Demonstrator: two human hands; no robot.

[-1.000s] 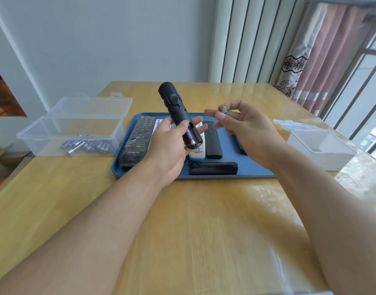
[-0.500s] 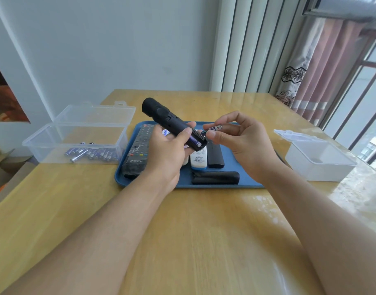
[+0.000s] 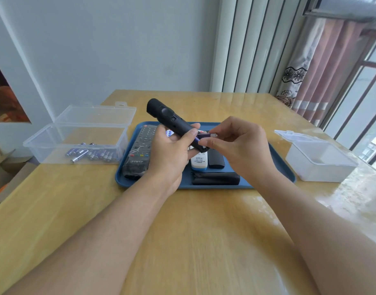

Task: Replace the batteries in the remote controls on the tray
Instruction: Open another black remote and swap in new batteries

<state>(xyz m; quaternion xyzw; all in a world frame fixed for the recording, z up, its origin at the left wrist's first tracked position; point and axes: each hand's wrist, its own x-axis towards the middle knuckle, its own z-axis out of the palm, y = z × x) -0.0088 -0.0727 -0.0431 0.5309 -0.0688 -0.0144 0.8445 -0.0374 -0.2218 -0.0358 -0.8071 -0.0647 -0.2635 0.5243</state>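
Two gripping hands (image 3: pixel 170 150): remote (image 3: pixel 172 122), battery (image 3: pixel 205 136).

The tray (image 3: pixel 285 167) is deep blue on a honey-yellow wooden table (image 3: pixel 182 231). At nine o'clock of the tray a clear box (image 3: pixel 55 141) holds purple-and-silver batteries (image 3: pixel 93 154); at three o'clock stands a frosted white box (image 3: pixel 321 165). The held remote (image 3: pixel 172 120) is matt black, and the battery (image 3: pixel 205 136) at its end is purple with a silver tip. On the tray, one large remote (image 3: pixel 140 154) is black with red, green, yellow and blue keys, another (image 3: pixel 199 161) is white with a blue edge. At two o'clock the curtain (image 3: pixel 310 71) is dusty pink with a black floral band.
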